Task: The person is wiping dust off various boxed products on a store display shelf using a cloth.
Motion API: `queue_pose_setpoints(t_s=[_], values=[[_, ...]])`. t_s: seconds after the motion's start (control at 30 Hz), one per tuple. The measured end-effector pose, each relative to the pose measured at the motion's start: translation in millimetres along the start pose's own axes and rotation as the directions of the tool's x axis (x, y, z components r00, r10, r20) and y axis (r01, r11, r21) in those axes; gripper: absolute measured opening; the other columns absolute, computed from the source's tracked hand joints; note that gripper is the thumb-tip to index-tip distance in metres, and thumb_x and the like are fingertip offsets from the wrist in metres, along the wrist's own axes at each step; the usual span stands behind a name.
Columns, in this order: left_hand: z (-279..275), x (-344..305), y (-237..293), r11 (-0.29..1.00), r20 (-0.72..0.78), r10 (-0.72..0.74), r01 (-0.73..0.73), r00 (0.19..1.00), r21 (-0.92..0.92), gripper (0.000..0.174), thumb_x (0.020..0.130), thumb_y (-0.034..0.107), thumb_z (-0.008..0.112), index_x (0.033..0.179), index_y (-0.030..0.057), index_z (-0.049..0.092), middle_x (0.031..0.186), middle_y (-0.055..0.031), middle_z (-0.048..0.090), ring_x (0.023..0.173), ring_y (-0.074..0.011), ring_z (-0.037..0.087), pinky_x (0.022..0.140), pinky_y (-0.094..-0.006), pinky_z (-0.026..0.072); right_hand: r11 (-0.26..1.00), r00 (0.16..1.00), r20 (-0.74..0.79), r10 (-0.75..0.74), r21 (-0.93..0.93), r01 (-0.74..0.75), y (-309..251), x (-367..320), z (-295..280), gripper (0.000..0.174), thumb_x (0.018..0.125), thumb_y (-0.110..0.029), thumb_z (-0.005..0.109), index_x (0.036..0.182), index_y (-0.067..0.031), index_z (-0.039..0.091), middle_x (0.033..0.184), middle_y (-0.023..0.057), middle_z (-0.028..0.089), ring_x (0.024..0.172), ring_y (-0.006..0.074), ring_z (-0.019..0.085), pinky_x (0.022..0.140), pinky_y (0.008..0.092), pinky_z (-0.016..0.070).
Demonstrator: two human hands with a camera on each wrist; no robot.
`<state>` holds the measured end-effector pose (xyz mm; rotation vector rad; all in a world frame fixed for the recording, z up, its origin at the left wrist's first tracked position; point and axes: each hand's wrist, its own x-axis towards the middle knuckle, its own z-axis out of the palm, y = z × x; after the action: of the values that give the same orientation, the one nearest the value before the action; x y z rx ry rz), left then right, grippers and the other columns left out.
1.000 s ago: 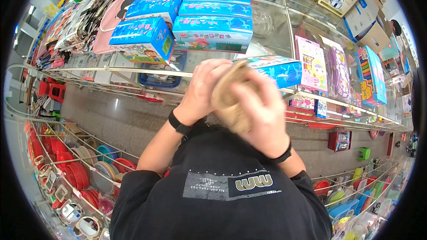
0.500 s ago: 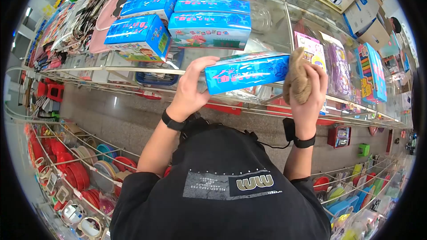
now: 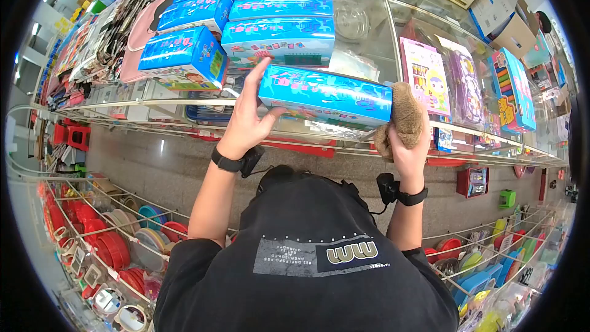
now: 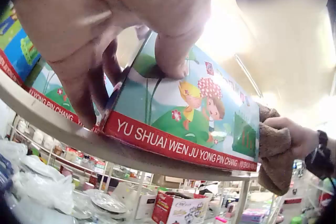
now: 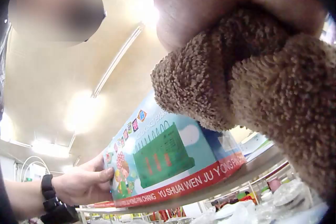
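A long blue carton (image 3: 326,95) with cartoon children on its side is held near the front rail of the glass shelf. My left hand (image 3: 247,117) grips its left end, with the thumb on the printed side and the fingers around the end, as the left wrist view shows. At the other end, my right hand (image 3: 413,155) holds a bunched brown fluffy cloth (image 3: 405,117) against the carton. In the right wrist view the cloth (image 5: 294,77) covers most of the fingers. The carton's lower edge (image 4: 173,150) lies close over the rail in the left wrist view.
Matching blue boxes (image 3: 276,40) stand in rows on the glass shelf behind. A pink bag (image 3: 144,43) and piled packets (image 3: 104,43) lie to the left. Pink packs (image 3: 424,77) and a coloured-pen box (image 3: 513,92) stand right. Baskets of red basins (image 3: 110,249) are behind the person.
First both hands were together on the cloth before the carton. The left hand then took the carton's left end, and the cloth moved to its right end. The carton has since turned, its printed side now downward.
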<state>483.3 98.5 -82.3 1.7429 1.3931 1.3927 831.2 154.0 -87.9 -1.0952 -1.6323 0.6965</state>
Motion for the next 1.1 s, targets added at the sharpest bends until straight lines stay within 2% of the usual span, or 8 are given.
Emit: queue_pose_setpoints(t_s=[0.13,0.23,0.33,0.43,0.57,0.73,0.87,1.1], values=[[-4.7,2.5,17.4,0.929,-0.008,0.139,-0.128,0.99,0.346,0.088,0.078,-0.004,0.082,0.159,0.0083,0.05,0.157,-0.0188,0.05,0.144,-0.0361,0.051,0.118,-0.0454,0.0447,0.998,0.999,0.016,0.036,0.057,-0.037,-0.3,0.2,3.2,0.057,0.082,0.003,0.075,0.138,0.0025,0.06,0.127,0.0152,0.067,0.12,0.0265,0.066,0.109,0.039,0.0493],[0.1,2.2,26.6,0.888,-0.058,0.178,-0.135,0.982,0.439,0.088,0.073,0.005,0.089,0.155,0.0092,0.056,0.158,-0.0183,0.05,0.147,-0.041,0.048,0.119,-0.0496,0.042,0.998,0.999,0.016,0.043,0.054,-0.043,-0.2,1.4,2.3,0.057,0.083,0.003,0.075,0.138,0.0023,0.06,0.127,0.0151,0.067,0.12,0.026,0.066,0.108,0.0387,0.0495],[11.4,3.7,51.4,0.651,0.021,0.293,-0.216,0.956,0.728,0.095,0.068,0.015,0.095,0.155,0.0095,0.056,0.161,-0.0166,0.049,0.152,-0.0395,0.041,0.123,-0.0605,0.0348,0.998,0.999,0.027,0.03,0.054,-0.032,0.5,0.0,2.3,0.056,0.084,0.003,0.074,0.138,0.0021,0.06,0.126,0.0147,0.067,0.12,0.0253,0.066,0.108,0.0385,0.0496],[30.7,9.1,69.8,0.513,0.105,0.204,-0.198,0.973,0.835,0.101,0.065,0.024,0.097,0.156,0.0101,0.055,0.161,-0.0164,0.048,0.154,-0.039,0.037,0.123,-0.0706,0.0274,0.997,1.0,0.014,0.018,0.078,-0.019,0.5,-0.1,5.0,0.055,0.085,0.003,0.074,0.138,0.0019,0.06,0.126,0.0143,0.067,0.12,0.0246,0.066,0.108,0.0383,0.0497],[78.4,18.9,69.4,0.493,0.194,0.207,-0.274,0.959,0.826,0.107,0.063,0.026,0.096,0.159,0.0134,0.052,0.16,-0.0169,0.048,0.151,-0.0402,0.041,0.12,-0.0755,0.0268,0.996,1.0,0.002,0.02,0.092,-0.02,-5.1,-1.1,7.8,0.055,0.085,0.003,0.074,0.138,0.0017,0.06,0.125,0.0141,0.068,0.12,0.0244,0.066,0.107,0.0383,0.0502],[114.8,25.7,75.2,0.448,0.219,0.331,-0.357,0.918,0.82,0.088,0.074,0.019,0.084,0.157,0.0199,0.055,0.15,-0.0172,0.053,0.143,-0.0415,0.048,0.116,-0.0726,0.0325,0.991,0.998,0.006,0.06,0.12,-0.06,-4.7,-4.1,9.0,0.055,0.085,0.004,0.075,0.138,0.0023,0.06,0.125,0.0138,0.068,0.119,0.024,0.066,0.107,0.0386,0.0501],[113.3,30.6,67.6,0.43,0.201,0.392,-0.372,0.898,0.823,0.077,0.079,0.014,0.079,0.153,0.02,0.058,0.141,-0.0143,0.056,0.136,-0.0375,0.052,0.114,-0.0664,0.0365,0.991,0.997,0.035,0.073,0.11,-0.077,-2.0,-8.9,5.7,0.056,0.086,0.004,0.076,0.139,0.0019,0.059,0.127,0.014,0.068,0.121,0.0242,0.065,0.109,0.0389,0.0491],[85.7,23.8,81.5,0.592,0.152,0.382,-0.368,0.912,0.717,0.089,0.069,0.016,0.089,0.153,0.0181,0.059,0.139,-0.0123,0.057,0.136,-0.0336,0.052,0.116,-0.0622,0.0345,0.973,0.976,-0.203,0.084,0.226,-0.037,-2.0,-35.0,11.4,0.065,0.091,0.005,0.078,0.15,0.0031,0.051,0.144,0.0149,0.061,0.135,0.0249,0.059,0.117,0.0406,0.0444]])
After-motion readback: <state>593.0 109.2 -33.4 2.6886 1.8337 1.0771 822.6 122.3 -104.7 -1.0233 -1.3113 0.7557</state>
